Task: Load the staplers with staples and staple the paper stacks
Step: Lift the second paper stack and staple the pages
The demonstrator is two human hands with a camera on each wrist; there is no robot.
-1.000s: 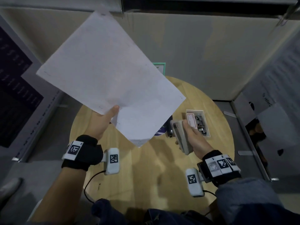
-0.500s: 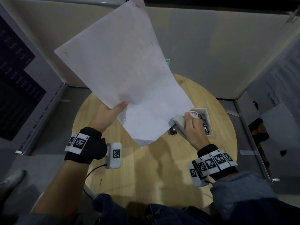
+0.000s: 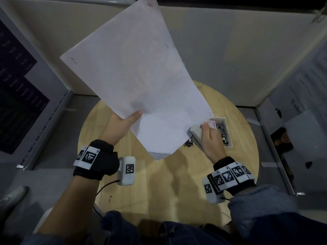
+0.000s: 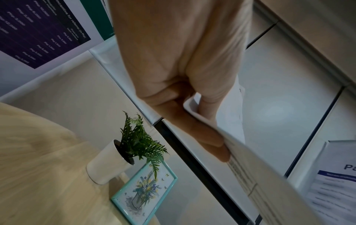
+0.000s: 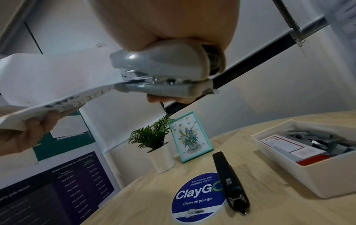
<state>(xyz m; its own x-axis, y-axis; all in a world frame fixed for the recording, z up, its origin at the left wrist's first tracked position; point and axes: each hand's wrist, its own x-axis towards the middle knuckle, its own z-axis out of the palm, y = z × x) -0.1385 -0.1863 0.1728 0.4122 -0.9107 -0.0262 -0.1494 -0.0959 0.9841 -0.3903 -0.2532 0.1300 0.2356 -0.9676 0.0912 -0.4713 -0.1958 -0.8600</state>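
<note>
Two hands are raised above the round wooden tabletop (image 3: 159, 191). The left hand (image 3: 120, 128) holds the paper stack (image 3: 134, 85) up in the air, thumb on top and fingers (image 4: 204, 137) curled beneath its near edge. The right hand (image 3: 210, 140) grips a grey stapler (image 5: 163, 73), fingers wrapped round it, and the stapler's mouth sits over the stack's right-hand edge, closed on the sheets as far as the right wrist view shows. On the tabletop below lie a black stapler (image 5: 230, 181), partly across a round blue sticker (image 5: 196, 197), and just beside it a white tray (image 5: 318, 172) with loose staple strips (image 5: 331, 143) and a red-and-white staple box (image 5: 289, 146). Farther back stand a small potted plant (image 5: 154, 144) and a teal-framed flower picture (image 5: 189, 137).
</note>
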